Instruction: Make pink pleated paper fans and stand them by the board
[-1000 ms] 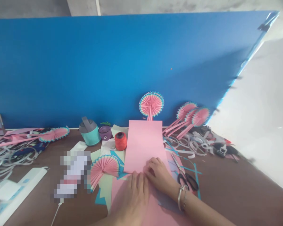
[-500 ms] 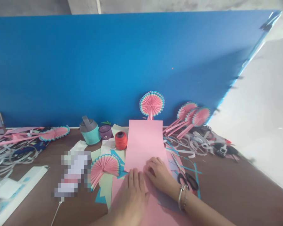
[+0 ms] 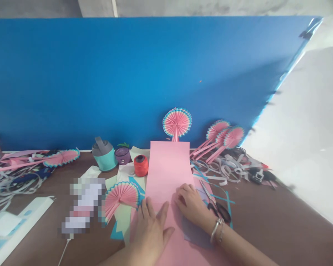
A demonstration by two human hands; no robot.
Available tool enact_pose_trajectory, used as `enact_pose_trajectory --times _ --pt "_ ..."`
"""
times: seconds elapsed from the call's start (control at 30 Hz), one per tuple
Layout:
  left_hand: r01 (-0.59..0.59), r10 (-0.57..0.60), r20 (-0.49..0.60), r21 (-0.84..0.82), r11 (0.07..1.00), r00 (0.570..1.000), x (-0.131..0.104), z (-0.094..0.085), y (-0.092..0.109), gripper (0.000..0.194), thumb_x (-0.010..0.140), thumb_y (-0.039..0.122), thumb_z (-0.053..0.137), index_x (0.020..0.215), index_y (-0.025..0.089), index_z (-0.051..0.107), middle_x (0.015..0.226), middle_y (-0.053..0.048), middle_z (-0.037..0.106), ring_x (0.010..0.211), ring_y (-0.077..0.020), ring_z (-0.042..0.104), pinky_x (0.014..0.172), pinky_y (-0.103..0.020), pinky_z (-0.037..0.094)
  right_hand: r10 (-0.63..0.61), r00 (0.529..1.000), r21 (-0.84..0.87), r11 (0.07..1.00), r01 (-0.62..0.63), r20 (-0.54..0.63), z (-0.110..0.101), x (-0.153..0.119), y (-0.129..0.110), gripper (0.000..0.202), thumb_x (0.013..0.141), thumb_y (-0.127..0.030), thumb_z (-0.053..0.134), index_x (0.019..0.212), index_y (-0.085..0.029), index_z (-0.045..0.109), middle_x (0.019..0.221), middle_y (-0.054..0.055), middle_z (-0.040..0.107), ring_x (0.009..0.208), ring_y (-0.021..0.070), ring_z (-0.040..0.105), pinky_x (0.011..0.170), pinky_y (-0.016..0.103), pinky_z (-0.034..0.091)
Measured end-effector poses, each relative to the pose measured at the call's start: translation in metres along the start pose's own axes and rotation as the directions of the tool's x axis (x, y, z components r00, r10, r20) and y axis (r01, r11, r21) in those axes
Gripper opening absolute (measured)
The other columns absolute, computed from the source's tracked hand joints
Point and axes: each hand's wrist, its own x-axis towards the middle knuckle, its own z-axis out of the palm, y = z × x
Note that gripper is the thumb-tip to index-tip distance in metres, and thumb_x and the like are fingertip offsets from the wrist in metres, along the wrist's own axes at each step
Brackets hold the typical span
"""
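Seemingly purple pot (image 3: 122, 156) holds greenery (image 3: 124, 145), near pink paper (image 3: 168, 170).

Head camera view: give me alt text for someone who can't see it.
The left hand and right hand rest on pink paper at a brown table. A half-round pleated fan and red spool sit left, scissors right; round pink fans stand by a blue panel.

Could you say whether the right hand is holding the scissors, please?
No, the right hand rests on pink paper, with the scissors lying beside it.
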Motion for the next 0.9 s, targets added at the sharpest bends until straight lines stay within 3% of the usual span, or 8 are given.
enact_pose_trajectory --times 0.33,0.47,0.6,0.9 --pt "0.031 -0.027 -0.055 0.075 0.997 0.998 -0.001 0.002 0.002 0.065 0.073 0.041 0.069 0.133 0.023 0.052 0.123 -0.025 0.057 0.113 -0.0464 0.052 0.087 -0.058 0.043 -0.086 0.996 -0.218 0.972 0.085 0.004 -0.009 -0.005 -0.007 0.011 0.089 -0.015 0.049 0.084 -0.017 0.059 0.092 0.006 0.058 0.088 0.0214 0.046 0.076 0.034 0.031" --pt "0.026 -0.023 -0.036 0.08 0.996 0.999 0.0 0.002 0.0 0.064 0.075 0.044 0.067 0.133 0.022 0.052 0.124 -0.024 0.057 0.114 -0.0458 0.053 0.088 -0.059 0.044 -0.292 0.956 -0.266 0.919 0.29 0.034 -0.006 -0.007 -0.009 0.008 0.088 -0.015 0.054 0.082 -0.018 0.059 0.09 0.004 0.059 0.084 0.0199 0.045 0.072 0.033 0.028" --pt "0.001 -0.002 0.007 0.065 0.998 1.0 0.002 0.002 -0.001 0.068 0.077 0.052 0.061 0.13 0.009 0.054 0.126 -0.027 0.056 0.119 -0.0446 0.049 0.095 -0.057 0.041 -0.442 0.895 -0.293 0.85 0.439 0.059 -0.001 -0.007 -0.007 0.012 0.086 -0.019 0.059 0.074 -0.018 0.056 0.079 0.002 0.058 0.077 0.0181 0.043 0.069 0.033 0.025" --pt "0.013 -0.018 0.056 0.085 0.996 0.998 0.004 -0.005 -0.002 0.075 0.078 0.057 0.057 0.129 0.001 0.052 0.13 -0.029 0.052 0.12 -0.0431 0.049 0.097 -0.055 0.041 -0.493 0.869 -0.377 0.798 0.471 0.043 -0.003 -0.005 -0.006 0.016 0.083 -0.016 0.061 0.068 -0.017 0.057 0.072 0.004 0.057 0.073 0.0179 0.042 0.065 0.035 0.022"
